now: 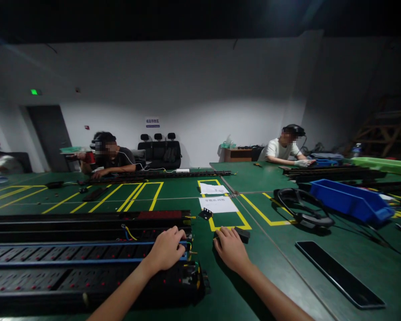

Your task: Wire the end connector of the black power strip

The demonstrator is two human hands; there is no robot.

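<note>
My left hand (167, 249) rests with curled fingers on the right end of a long black power strip (87, 252) that has blue wires running along it. My right hand (232, 249) lies on the green table (260, 276) just right of the strips, fingers bent over a small black part (243, 233) at their tips. Several long black power strips (87, 220) lie side by side to the left, with yellow wires showing at their ends.
Two white paper sheets (218, 204) lie in a yellow-taped box ahead. A black headset (300, 207) and a blue bin (349, 199) sit to the right, a flat black panel (339, 273) nearer. Other people sit at the far side.
</note>
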